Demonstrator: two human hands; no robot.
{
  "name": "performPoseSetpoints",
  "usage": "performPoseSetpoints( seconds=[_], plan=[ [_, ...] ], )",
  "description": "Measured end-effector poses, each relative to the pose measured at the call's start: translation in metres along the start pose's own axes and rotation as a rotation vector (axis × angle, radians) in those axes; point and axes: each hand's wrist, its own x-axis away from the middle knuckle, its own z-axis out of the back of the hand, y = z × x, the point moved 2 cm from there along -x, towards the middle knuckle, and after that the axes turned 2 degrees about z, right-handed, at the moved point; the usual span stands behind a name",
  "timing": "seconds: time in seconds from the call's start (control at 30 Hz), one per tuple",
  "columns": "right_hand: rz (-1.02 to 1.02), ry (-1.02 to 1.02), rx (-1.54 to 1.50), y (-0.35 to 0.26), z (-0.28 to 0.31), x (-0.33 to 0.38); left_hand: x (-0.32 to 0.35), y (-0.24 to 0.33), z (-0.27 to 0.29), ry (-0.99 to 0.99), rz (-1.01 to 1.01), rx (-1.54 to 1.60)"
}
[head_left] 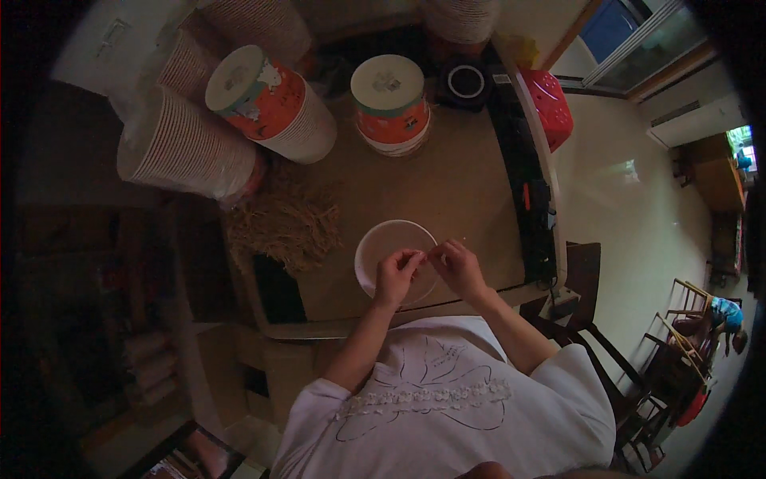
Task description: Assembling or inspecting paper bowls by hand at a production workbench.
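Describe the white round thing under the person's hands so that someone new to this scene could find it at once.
On the brown table, near its front edge, lies a shallow white round lid or dish, just right of a heap of straw-like shreds. The left hand and right hand meet above it. Unlike the tall cup stacks behind, it is flat and plain.

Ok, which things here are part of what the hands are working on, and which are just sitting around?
In hand:
left hand and right hand, pinching a thin strand together
white paper bowl beneath them
pile of straw-like strands

Lying about:
stacks of paper cups
tape roll
red basket
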Motion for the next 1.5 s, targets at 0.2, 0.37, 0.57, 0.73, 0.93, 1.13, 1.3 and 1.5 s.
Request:
performPoseSetpoints(
  seconds=[0.2, 0.37, 0.57, 0.73, 0.93, 1.13, 1.3, 1.5],
  plan=[
    [0.067, 0.027, 0.023, 0.006, -0.005, 0.0, -0.003, -0.008, -0.003, 0.168, -0.263, -0.17],
    [0.095, -0.019, -0.01, 0.001, -0.005, -0.002, 0.003, 0.0, -0.005, 0.34, -0.422, -0.316],
    [0.02, -0.002, 0.004, -0.002, -0.003, 0.0, 0.003, -0.007, -0.001, 0.237, -0.335, -0.254],
    [-0.011, 0.004, -0.039, -0.007, 0.003, 0.008, 0.016, 0.01, -0.014, 0.19, -0.352, -0.145],
    [0.034, 0.136, -0.048, 0.004, 0.013, 0.027, 0.035, 0.012, -0.02, -0.015, -0.127, -0.168],
    [0.147, 0.221, 0.013, 0.015, 0.007, 0.035, 0.036, 0.011, -0.03, -0.016, -0.216, -0.161],
    [0.086, 0.261, -0.04, 0.015, 0.005, 0.035, 0.038, 0.014, -0.03, -0.018, -0.203, -0.209],
    [0.033, 0.265, -0.071, 0.039, -0.003, 0.038, 0.043, 0.01, -0.032, -0.024, -0.224, -0.166]
  ],
)
